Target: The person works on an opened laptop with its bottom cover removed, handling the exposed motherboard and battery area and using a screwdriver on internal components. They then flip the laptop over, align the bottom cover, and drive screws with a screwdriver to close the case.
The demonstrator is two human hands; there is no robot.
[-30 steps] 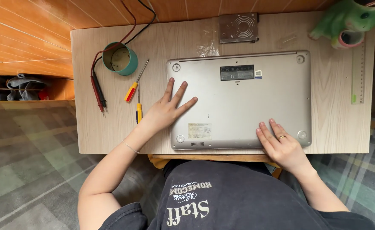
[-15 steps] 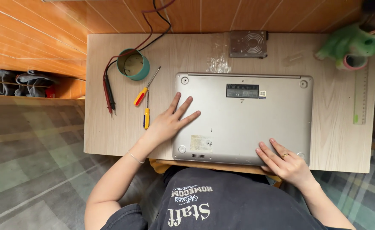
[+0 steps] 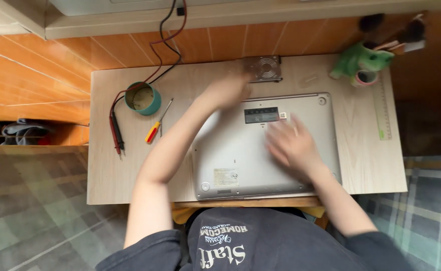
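Both hands are blurred, grip unclear: the left hand [image 3: 229, 90] reaches the far edge of the upside-down laptop [image 3: 240, 155], the right hand [image 3: 290, 145] lies over its middle, so next comes a firm hold.

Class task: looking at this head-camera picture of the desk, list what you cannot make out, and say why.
Head view:
- Left hand: motion-blurred; fingers and grip unreadable.
- Right hand: blurred too; contact with the laptop unclear.
- Laptop's near left corner: hidden under the left forearm.
- Small fan: partly covered by the left hand.

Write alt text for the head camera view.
Seen from above, a silver laptop lies bottom-up on a pale wooden table. The blurred left hand reaches past its far edge, the right hand hovers over its base; a screwdriver lies left.
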